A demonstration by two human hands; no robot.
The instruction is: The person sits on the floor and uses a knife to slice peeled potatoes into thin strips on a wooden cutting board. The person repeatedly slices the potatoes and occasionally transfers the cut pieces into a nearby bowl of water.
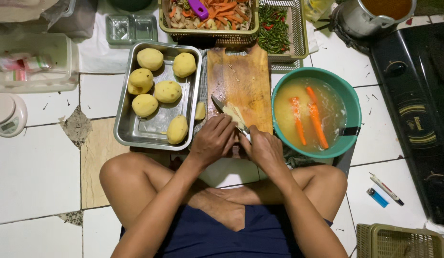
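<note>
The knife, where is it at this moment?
In the head view, the knife lies across the near end of the cutting board, between the metal tray and the green bowl, in the right hand.

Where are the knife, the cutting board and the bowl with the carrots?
knife (219, 104): head view, on the flat of the blade.
wooden cutting board (241, 76): head view, on its bare upper half.
green bowl (353, 107): head view, on the right rim.
</note>
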